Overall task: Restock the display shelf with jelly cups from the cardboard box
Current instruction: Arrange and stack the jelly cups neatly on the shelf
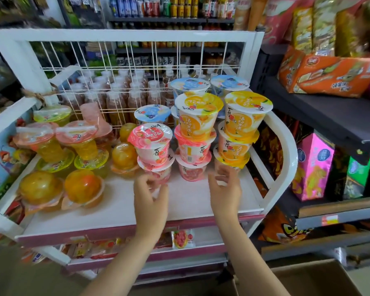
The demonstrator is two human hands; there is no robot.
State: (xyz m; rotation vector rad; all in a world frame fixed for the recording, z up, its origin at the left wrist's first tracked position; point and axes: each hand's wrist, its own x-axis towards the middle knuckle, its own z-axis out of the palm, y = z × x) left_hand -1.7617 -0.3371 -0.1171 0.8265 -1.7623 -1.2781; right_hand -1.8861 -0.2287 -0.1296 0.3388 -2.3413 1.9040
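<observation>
Two hands (188, 189) at jelly cups (198, 127), bare shelf (120, 206) front edge
</observation>
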